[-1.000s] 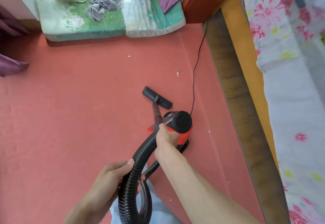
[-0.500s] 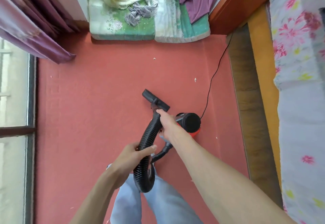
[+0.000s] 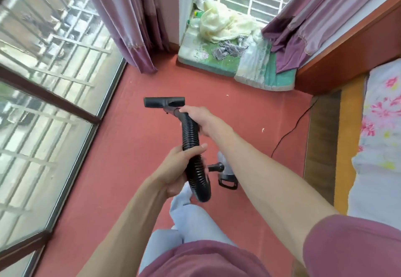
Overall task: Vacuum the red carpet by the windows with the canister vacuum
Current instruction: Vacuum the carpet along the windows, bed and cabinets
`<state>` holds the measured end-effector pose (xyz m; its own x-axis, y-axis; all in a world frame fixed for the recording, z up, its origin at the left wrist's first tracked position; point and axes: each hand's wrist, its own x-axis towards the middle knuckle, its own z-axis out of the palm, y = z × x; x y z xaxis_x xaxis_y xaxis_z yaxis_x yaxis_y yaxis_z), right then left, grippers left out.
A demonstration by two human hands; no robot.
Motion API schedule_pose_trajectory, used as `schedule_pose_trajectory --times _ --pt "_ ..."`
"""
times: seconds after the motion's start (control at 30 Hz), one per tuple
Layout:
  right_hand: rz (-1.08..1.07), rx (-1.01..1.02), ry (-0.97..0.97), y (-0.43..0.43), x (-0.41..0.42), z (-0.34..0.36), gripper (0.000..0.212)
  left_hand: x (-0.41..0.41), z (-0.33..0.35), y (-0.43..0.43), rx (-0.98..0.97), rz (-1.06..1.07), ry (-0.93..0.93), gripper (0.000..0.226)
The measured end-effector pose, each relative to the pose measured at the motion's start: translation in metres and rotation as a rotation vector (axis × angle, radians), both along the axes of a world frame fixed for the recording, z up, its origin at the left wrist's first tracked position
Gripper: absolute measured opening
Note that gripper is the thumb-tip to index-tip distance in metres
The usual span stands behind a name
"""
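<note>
The broad red carpet (image 3: 141, 146) fills the floor, running up to the tall glass windows with white bars (image 3: 43, 81) along the left. On the right sits the bed with a pink-flowered sheet (image 3: 379, 124) on its orange wooden frame. Purple pleated curtains (image 3: 130, 27) hang at the far corner, and beside them a folded green padded mat (image 3: 217, 59) lies on the floor with a crumpled cream cloth (image 3: 221, 24) on top.

Centre of the view now: the black ribbed vacuum hose (image 3: 191, 133) curves up from near the person's knees. The left hand (image 3: 180, 168) has its fingers and thumb wrapped round the hose's lower bend. The right hand (image 3: 199, 118) is further out, curled round the hose's top end, right where it joins the wide black floor nozzle (image 3: 162, 102). That nozzle sits just ahead of the right hand, crosswise over the carpet, near the windows. Whether it touches the pile, I cannot tell.

The grey-and-black canister vacuum body (image 3: 225, 168) rests on the carpet just right of the left hand, partly hidden under the right forearm. Its thin black power cord (image 3: 290, 129) trails off toward the bed. A pale crumb (image 3: 263, 129) lies on the carpet near the cord.
</note>
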<state>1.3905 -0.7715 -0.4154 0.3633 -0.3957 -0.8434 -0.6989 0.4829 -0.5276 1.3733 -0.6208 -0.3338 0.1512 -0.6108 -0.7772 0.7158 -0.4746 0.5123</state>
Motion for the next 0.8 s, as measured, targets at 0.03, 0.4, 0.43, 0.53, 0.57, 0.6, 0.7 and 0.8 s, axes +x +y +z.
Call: schedule_pose_trajectory --times 0.03,0.4,0.43,0.53,0.57,0.6,0.7,0.8 --pt "0.053 -0.036 -0.013 -0.002 0.002 0.01 0.042 -0.006 0.009 -0.001 -0.021 0.064 0.031 0.019" --pt "0.704 -0.292 -0.048 0.04 -0.004 0.107 0.014 -0.083 0.076 0.016 -0.212 0.569 0.198 0.015" --pt "0.763 -0.299 -0.04 0.049 -0.009 0.112 0.014 -0.093 0.081 0.021 -0.227 0.607 0.203 0.015" --pt "0.923 -0.283 -0.013 0.074 -0.027 0.124 0.019 -0.126 0.091 0.032 -0.272 0.701 0.214 0.013" --pt "0.973 -0.281 0.0 0.081 -0.033 0.127 0.018 -0.136 0.094 0.035 -0.288 0.731 0.218 0.013" --pt "1.021 -0.275 0.014 0.088 -0.039 0.131 0.018 -0.146 0.096 0.037 -0.306 0.759 0.22 0.013" --pt "1.14 -0.203 0.051 0.107 -0.054 0.142 0.019 -0.17 0.104 0.04 -0.355 0.859 0.223 0.013" --pt "1.259 -0.14 0.057 0.121 -0.063 0.151 0.02 -0.189 0.111 0.036 -0.375 0.965 0.209 0.015"
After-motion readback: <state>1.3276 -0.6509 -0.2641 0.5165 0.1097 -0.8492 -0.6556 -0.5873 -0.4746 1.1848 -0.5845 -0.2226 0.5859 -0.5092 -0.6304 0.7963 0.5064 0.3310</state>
